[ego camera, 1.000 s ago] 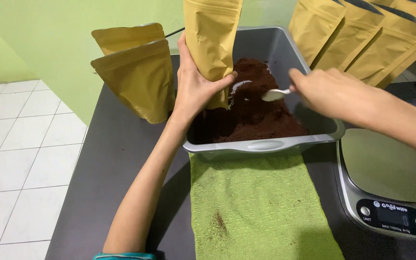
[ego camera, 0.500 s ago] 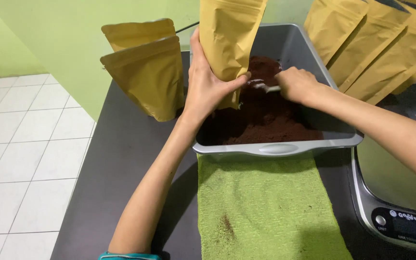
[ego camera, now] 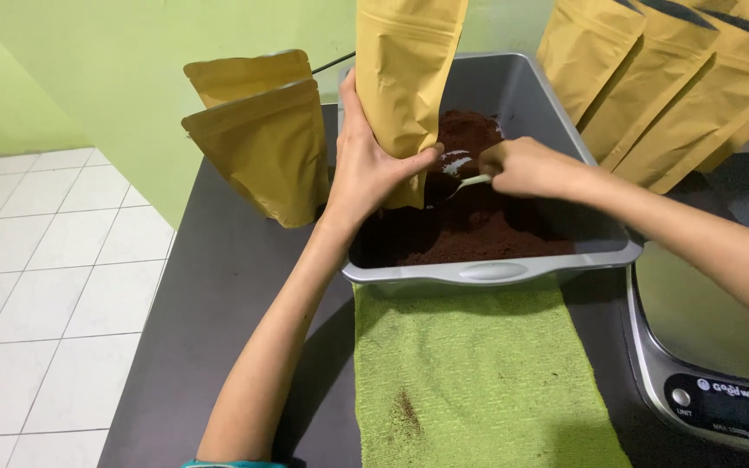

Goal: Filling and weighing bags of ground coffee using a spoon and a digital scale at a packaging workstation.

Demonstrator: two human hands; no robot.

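1. Because the grey tub (ego camera: 535, 91) sits at the back of the dark table (ego camera: 218, 286) and holds a heap of dark brown powder (ego camera: 478, 230), it is the largest risk: its near rim rests just at the far edge of the green towel (ego camera: 478, 373), so a push from either forearm could probably slide it and tip powder over the side.
2. While the towel lies flat in front of the tub, it already carries a brown smear, and any powder falling short of the rim likely lands there and gets ground in.
3. Since the kitchen scale (ego camera: 713, 347) stands just right of the towel, close under the right forearm, a dropped elbow could press its plate or scatter powder onto it.
4. Where the tall kraft pouch (ego camera: 409, 78) is held upright over the tub's left side, the left hand (ego camera: 370, 173) wraps its lower part, thumb across the front; squeezing too hard could close the mouth, which is out of view, or buckle the pouch.
5. Because more pouches lean at the right (ego camera: 678, 95) and two stand at the left (ego camera: 262, 147), a swing of the held pouch could knock the near ones down.
6. As the right hand (ego camera: 522, 166) pinches a small pale spoon (ego camera: 465, 182) with its bowl in the powder beside the pouch, an overfull or tilted scoop would probably spill on the way up.
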